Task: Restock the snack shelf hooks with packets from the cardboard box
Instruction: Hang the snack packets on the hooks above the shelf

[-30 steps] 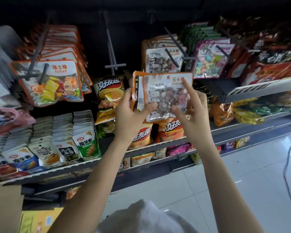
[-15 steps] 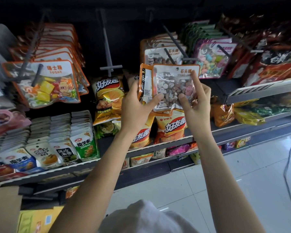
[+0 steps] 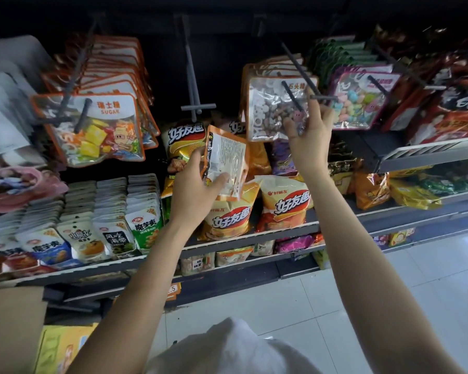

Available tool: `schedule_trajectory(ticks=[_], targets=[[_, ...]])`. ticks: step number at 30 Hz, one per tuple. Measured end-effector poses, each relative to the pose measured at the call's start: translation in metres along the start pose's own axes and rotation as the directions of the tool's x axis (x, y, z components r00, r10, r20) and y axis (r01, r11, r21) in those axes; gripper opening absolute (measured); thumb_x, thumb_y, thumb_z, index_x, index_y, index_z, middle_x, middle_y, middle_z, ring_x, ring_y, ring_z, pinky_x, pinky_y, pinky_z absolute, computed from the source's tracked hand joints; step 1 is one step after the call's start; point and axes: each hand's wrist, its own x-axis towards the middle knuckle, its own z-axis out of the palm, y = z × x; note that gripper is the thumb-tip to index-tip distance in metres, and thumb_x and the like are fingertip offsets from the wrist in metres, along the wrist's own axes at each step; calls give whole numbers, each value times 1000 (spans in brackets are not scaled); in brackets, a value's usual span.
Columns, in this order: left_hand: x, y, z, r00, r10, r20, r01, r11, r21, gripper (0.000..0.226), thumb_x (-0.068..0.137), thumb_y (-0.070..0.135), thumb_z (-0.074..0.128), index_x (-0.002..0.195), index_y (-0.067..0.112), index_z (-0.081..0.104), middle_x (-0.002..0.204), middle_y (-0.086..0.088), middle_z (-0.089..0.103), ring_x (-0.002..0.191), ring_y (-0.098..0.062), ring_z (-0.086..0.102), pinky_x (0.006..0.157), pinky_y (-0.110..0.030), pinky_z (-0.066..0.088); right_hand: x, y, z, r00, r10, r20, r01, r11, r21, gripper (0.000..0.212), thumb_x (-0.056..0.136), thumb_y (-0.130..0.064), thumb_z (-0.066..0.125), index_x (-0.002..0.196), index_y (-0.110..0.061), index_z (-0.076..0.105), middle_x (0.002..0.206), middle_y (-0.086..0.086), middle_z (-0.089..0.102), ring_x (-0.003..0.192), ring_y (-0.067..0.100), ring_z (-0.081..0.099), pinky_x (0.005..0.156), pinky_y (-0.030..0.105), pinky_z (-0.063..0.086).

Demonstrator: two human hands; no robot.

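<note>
Packets: one per grip

Shelf carries chip bags and sachet rows.

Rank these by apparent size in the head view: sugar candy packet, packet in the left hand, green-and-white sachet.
1. sugar candy packet
2. packet in the left hand, though nearer the camera and tilted, so unsure
3. green-and-white sachet

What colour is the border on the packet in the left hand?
Orange, around a white printed back, on the packet held by the left hand; head view.
</note>
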Motion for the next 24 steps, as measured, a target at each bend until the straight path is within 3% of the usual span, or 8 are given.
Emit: schedule_trajectory(ticks=[4, 6, 9, 12, 16, 19, 21, 24], targets=[[-1, -8, -12, 997, -34, 64, 40, 994, -98, 47, 83, 23, 72, 124, 17, 51, 114, 13, 60, 100, 0, 57, 80, -6, 44, -5, 10, -6, 997, -67, -45, 61, 991, -117, 49, 92, -20, 59, 136, -4, 46, 129, 22, 39, 119, 31, 43, 100, 37, 39], [-3, -8, -12, 996, -63, 67, 76, 973, -217, 48, 81, 21, 74, 123, 22, 50, 113, 15, 61, 102, 5, 58, 88, -21, 49, -28, 2, -18, 1000, 17, -19, -16, 1000, 21, 51, 95, -26, 57, 141, -10, 41, 129, 11, 37, 113, 18, 46, 93, 23, 40], [-8, -1, -7, 981, 174, -80, -182, 978, -106, 39, 82, 14, 73, 117, 19, 55, 104, 17, 63, 91, 12, 57, 78, -9, 48, -75, -18, -35, 958, 195, 212, -238, 950, 204, 34, 98, -36, 50, 129, -23, 50, 115, -3, 56, 93, 6, 60, 83, 21, 48], [-10, -2, -1, 750, 659, -58, -638, 743, 202, 28, 81, 15, 71, 108, 17, 64, 101, 3, 71, 95, -7, 64, 78, -21, 53, -102, -38, -52, 782, 357, 511, -599, 656, 458, 39, 98, -48, 37, 110, -21, 63, 92, 5, 74, 82, 18, 71, 74, 27, 56], [-7, -3, 11, 591, 790, 160, -805, 565, 183, 52, 73, -5, 73, 117, 20, 62, 119, -1, 66, 115, -20, 58, 99, -44, 46, -105, -38, -66, 801, 340, 493, -588, 606, 536, 16, 97, -19, 53, 110, -15, 62, 84, -2, 75, 79, 13, 71, 63, 23, 57], [-7, -1, 18, 616, 692, 376, -779, 607, 160, 61, 79, 2, 67, 133, 26, 51, 142, 5, 45, 136, -18, 34, 113, -59, 20, -102, -24, -72, 890, 317, 327, -453, 693, 562, 18, 97, -11, 54, 110, -21, 60, 89, -3, 74, 85, 14, 71, 66, 26, 57], [-9, 0, 20, 687, 610, 395, -699, 704, 128, 65, 79, 10, 67, 136, 32, 45, 148, 7, 38, 141, -17, 24, 112, -65, 16, -100, -17, -77, 935, 254, 247, -349, 782, 516, 19, 98, -11, 52, 109, -25, 58, 95, -6, 73, 91, 13, 70, 70, 27, 57], [-8, 11, 19, 797, 556, 237, -564, 825, -39, 53, 84, 24, 64, 133, 32, 46, 143, 13, 36, 139, -10, 26, 115, -43, 23, -89, -11, -81, 977, 117, 180, -188, 867, 461, 17, 101, -11, 46, 112, -19, 55, 101, -9, 68, 95, 7, 67, 71, 22, 55]])
